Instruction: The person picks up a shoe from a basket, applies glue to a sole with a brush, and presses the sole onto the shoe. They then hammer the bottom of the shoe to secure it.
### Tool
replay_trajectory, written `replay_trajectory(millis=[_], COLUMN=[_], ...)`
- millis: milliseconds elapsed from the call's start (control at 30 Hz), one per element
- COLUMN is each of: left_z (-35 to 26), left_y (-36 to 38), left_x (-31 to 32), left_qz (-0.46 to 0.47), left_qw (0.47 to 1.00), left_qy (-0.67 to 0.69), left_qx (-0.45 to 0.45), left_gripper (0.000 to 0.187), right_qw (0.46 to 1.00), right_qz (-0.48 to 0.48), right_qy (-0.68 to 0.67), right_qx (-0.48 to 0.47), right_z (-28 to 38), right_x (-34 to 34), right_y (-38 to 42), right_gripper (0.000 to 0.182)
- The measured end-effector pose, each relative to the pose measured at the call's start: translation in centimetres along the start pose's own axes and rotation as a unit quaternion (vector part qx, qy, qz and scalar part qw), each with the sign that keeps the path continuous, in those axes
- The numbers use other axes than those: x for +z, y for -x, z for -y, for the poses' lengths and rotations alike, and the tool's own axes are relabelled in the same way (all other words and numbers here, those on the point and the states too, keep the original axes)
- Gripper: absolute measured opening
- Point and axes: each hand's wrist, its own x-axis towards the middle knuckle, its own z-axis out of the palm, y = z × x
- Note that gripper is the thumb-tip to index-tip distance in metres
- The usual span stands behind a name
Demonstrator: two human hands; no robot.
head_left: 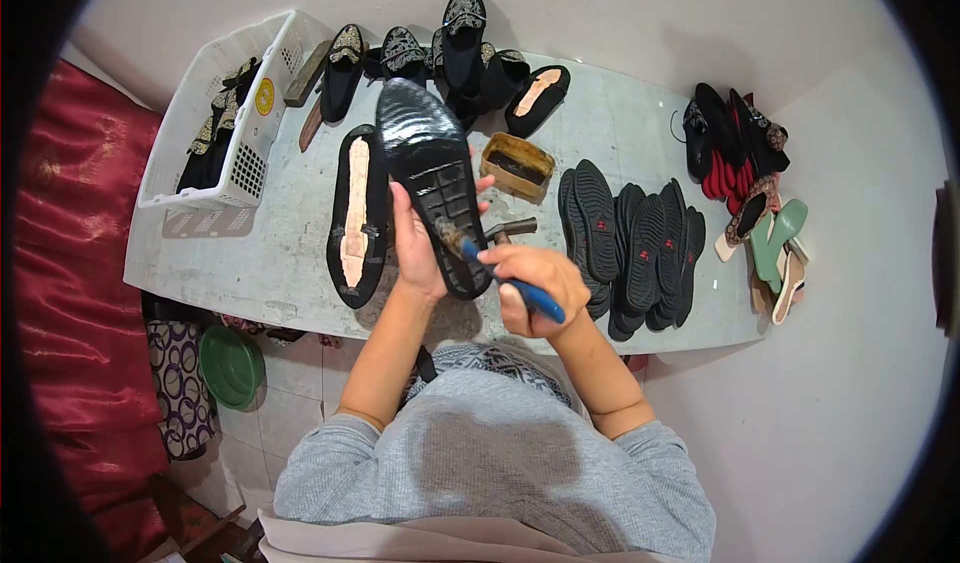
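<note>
Tabletop's front edge (250, 304) lies near hands (543, 285) holding black sole (430, 168) and brush (541, 303).

I am standing in what looks like a small shoemaking workshop, set up in a plain, pale-walled room. A long grey-white table (235, 273), its surface scuffed and stained, serves as the bench. On it lie stacked black soles (645, 253), an upturned black shoe without its outsole (357, 213), finished-looking patterned shoes (402, 55), and a brown tub (517, 168) caked with dark residue. A person at the bench works a blue-handled brush (540, 301) over the glossy underside of a black shoe (420, 128). A white plastic basket (255, 153) holds more footwear. A red satin curtain (85, 223), floor tiles (288, 413) and a green basin (230, 368) lend a homely look; whether it is a house, I cannot tell.
</note>
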Motion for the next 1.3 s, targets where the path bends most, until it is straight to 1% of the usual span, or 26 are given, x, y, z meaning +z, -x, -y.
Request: replay_trajectory(millis=[67,133,200,267,300,333,400,467,533,600,667,700,733,767,800,833,867,900,933,1000,1067,1133,1200,1233,1267,1300], left_z=[-0.2,-0.1,0.3,0.4,0.5,0.7,0.9,1.1,0.8,0.6,0.6,0.6,0.6,0.6,0.4,0.1,-0.1,-0.4,-0.8,-1.8,-2.4,-2.7,-2.6,-2.4,-2.2,-1.9], left_y=[-0.2,-0.2,-0.1,-0.2,-0.2,0.0,0.1,0.1,0.1,0.2,0.3,0.3,0.2,0.2,0.2,0.0,-0.2,-0.3,-0.5,-0.4,-0.2,-0.1,0.1,0.2,0.3,0.4], left_x=[-0.3,-0.7,-0.7,-0.7,-0.7,-0.9,-1.0,-1.0,-0.9,-0.8,-0.8,-0.8,-0.9,-0.9,-0.7,-0.3,0.0,-0.3,-1.4,-2.1,-2.1,-1.7,-1.4,-1.5,-1.4,-1.0], left_qz=[-0.017,0.004,-0.001,-0.009,-0.009,-0.007,-0.005,-0.005,0.001,0.007,-0.009,-0.008,0.023,0.053,0.053,0.014,-0.025,-0.028,0.008,0.018,0.002,0.003,-0.006,0.011,0.029,0.024], left_qw=[1.000,1.000,1.000,0.999,0.999,1.000,1.000,0.998,0.997,0.995,0.993,0.993,0.992,0.991,0.991,0.997,0.999,0.999,0.999,0.999,1.000,0.999,0.999,0.998,0.998,0.998], left_qy=[-0.015,-0.013,-0.012,0.042,0.043,0.030,0.016,0.059,0.076,0.094,0.092,0.091,0.097,0.103,0.102,0.063,0.024,0.026,0.032,0.031,0.023,0.037,0.050,0.055,0.061,0.055], left_qx=[0.011,0.005,0.003,0.011,0.010,0.001,-0.011,-0.026,-0.032,-0.035,-0.073,-0.073,-0.073,-0.073,-0.073,-0.049,-0.025,-0.015,-0.007,0.018,0.022,0.030,0.021,0.009,-0.003,-0.021], left_gripper=[0.071,0.071,0.072,0.071,0.071,0.070,0.070,0.069,0.069,0.070,0.067,0.067,0.067,0.066,0.066,0.067,0.068,0.068,0.063,0.062,0.062,0.064,0.065,0.065,0.065,0.066], right_qw=[1.000,0.999,1.000,1.000,1.000,1.000,0.999,0.999,0.968,0.969,0.989,0.992,0.992,0.992,0.991,0.993,0.993,0.989,0.985,0.982,0.969,0.962,0.963,0.967,0.967,0.980], right_qz=[0.027,0.038,0.019,0.017,0.017,0.017,0.010,0.002,-0.046,-0.051,-0.018,0.009,0.008,0.045,0.082,0.085,0.086,0.095,0.104,0.101,0.146,0.146,0.097,0.072,0.071,0.068], right_qy=[-0.006,0.000,-0.013,-0.004,-0.002,0.000,-0.005,-0.009,-0.119,-0.115,-0.068,-0.064,-0.064,-0.065,-0.067,-0.069,-0.071,-0.100,-0.128,-0.146,-0.179,-0.206,-0.229,-0.224,-0.224,-0.174], right_qx=[0.003,-0.003,0.005,0.014,0.020,0.027,0.032,0.036,0.217,0.215,0.129,0.108,0.107,0.095,0.082,0.051,0.050,0.054,0.058,0.061,0.093,0.100,0.105,0.096,0.095,0.073], right_z=[0.6,1.0,1.1,1.5,1.6,1.7,1.6,1.5,1.5,1.2,0.7,0.1,-0.1,-0.1,-0.2,-0.3,-0.3,0.0,0.3,0.8,1.2,0.9,0.7,0.7,0.6,0.5], right_x=[0.0,-0.2,-0.5,-0.7,-0.7,-0.7,-0.9,-1.3,-1.8,-2.0,-2.0,-1.9,-1.8,-1.6,-1.4,-0.9,-0.9,-1.0,-1.1,-1.3,-2.1,-2.1,-2.1,-1.9,-1.7,-1.5], right_y=[0.6,0.8,1.2,1.5,1.7,1.7,1.8,2.0,2.2,1.0,-0.5,-0.2,-0.2,-0.2,-0.1,0.2,0.4,0.8,1.2,1.7,2.1,2.2,2.1,2.0,1.5,0.9], right_gripper=[0.021,0.020,0.019,0.017,0.013,0.008,0.007,0.007,0.011,0.011,0.016,0.025,0.025,0.027,0.030,0.032,0.032,0.032,0.032,0.032,0.027,0.023,0.023,0.024,0.024,0.024])
